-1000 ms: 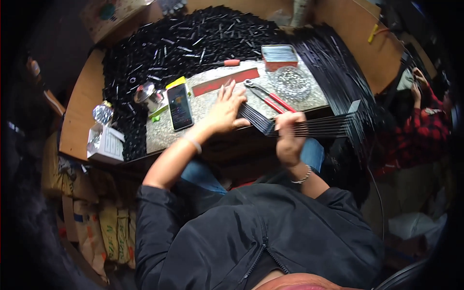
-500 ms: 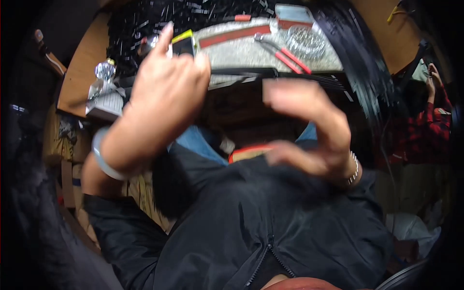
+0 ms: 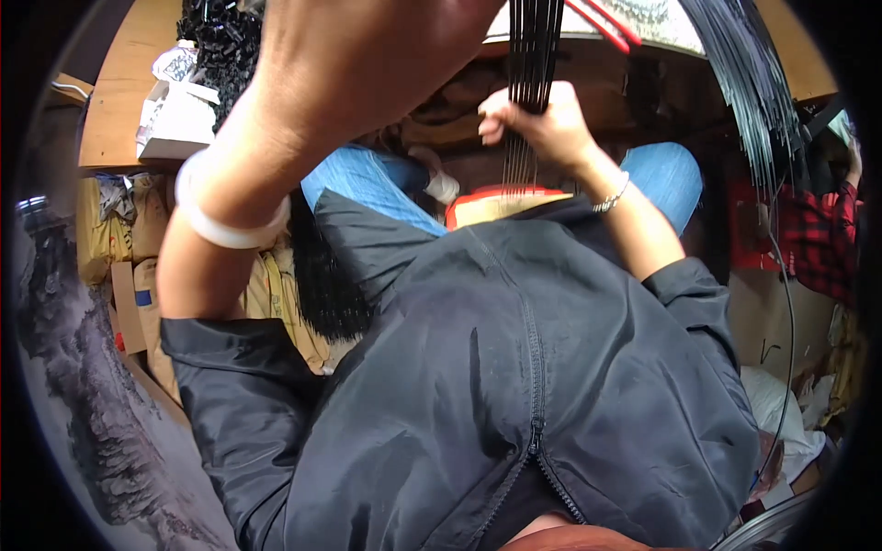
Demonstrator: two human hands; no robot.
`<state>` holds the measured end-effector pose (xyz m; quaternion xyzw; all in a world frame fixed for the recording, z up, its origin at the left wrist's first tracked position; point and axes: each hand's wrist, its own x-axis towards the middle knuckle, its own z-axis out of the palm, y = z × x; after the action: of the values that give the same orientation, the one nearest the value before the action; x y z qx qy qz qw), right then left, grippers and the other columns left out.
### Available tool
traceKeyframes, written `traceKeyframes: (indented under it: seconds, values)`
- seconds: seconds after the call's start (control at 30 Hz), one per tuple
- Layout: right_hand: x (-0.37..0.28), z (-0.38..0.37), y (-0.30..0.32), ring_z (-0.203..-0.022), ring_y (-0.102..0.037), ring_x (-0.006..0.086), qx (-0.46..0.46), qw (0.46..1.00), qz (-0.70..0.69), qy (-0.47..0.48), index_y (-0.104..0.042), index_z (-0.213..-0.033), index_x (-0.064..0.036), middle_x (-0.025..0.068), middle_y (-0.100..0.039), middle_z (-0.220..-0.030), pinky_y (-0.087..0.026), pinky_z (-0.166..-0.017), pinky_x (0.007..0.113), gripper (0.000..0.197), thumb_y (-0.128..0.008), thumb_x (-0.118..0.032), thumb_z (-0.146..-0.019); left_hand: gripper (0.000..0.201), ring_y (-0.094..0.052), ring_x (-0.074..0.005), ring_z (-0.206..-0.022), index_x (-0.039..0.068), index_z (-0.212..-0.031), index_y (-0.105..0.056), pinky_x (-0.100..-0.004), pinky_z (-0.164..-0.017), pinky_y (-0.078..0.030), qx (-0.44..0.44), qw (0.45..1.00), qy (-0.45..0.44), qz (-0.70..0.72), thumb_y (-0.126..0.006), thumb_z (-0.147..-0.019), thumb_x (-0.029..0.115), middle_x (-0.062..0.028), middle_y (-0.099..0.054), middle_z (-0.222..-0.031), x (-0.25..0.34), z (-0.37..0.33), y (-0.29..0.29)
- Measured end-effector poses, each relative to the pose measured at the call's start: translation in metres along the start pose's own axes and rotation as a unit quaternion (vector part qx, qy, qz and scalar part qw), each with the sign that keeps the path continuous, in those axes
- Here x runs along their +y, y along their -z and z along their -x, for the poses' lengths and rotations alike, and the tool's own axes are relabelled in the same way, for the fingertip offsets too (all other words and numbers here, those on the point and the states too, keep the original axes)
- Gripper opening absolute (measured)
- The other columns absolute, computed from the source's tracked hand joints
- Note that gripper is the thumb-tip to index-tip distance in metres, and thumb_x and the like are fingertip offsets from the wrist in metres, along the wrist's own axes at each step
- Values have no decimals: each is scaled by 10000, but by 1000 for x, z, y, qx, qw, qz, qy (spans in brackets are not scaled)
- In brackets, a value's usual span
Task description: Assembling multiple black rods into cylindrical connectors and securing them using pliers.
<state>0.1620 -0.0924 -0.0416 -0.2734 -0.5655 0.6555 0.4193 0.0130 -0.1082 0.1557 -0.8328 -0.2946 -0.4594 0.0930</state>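
Fingers of right hand (image 3: 554, 126) are gripping black strip bundle (image 3: 533, 55), its lower end hanging between denim knees (image 3: 663, 188); left hand (image 3: 381, 50) is showing at upper view edge, fingertips running off it; I'm failing to tell their state

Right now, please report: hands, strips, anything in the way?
Right hand gripping black strips. Left hand raised, fingertips out of view. Red tool handles off to the right, not blocking.

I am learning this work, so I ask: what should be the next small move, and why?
Perhaps slide the right hand down the black strips to gather them: the hand holds them, and below it they show as separate thin lines.
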Motion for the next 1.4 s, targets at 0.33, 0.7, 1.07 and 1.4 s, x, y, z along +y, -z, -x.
traceKeyframes:
  seconds: [0.33, 0.7, 1.07, 1.4]
  values:
    - [21, 16, -1, -823, -631, 165, -68, 993, -60, -77, -576, -1084, 51, 119, -655, -881, -513, -770, 301, 388, -664, -220, -822, 461, -623, -196, -833, -11, -1052, -544, -370, -926, -438, -28, 771, 300, 561, -440, -929, 421, -92, -622, -902, -31, 7, -18]
    - [-37, -1, 7, -551, -571, 140, 34, 996, -7, -76, -569, -911, 20, 94, -579, -637, -480, -531, 256, 413, -359, -328, -988, 585, -605, -214, -946, 23, -1344, -372, -344, -856, -460, -398, 644, 359, 546, -511, -912, 392, -136, -588, -1114, -56, 8, -12]
    - [-22, -10, 3, -436, -508, 126, 89, 991, -57, -88, -542, -960, 35, 97, -553, -581, -465, -441, 253, 456, -331, -368, -981, 283, -504, -326, -1054, 205, -1116, -604, -431, -859, -455, -191, 901, 337, -193, -570, -836, 219, -134, -582, -1074, -328, 26, -136]
    - [-24, -20, 14, -439, -507, 117, 95, 989, -62, -94, -545, -963, 35, 86, -548, -577, -460, -443, 248, 464, -338, -380, -978, 280, -573, -318, -893, 73, -1007, -608, -394, -805, -481, -116, 944, 201, -235, -606, -727, 59, -141, -595, -863, -366, 25, -145]
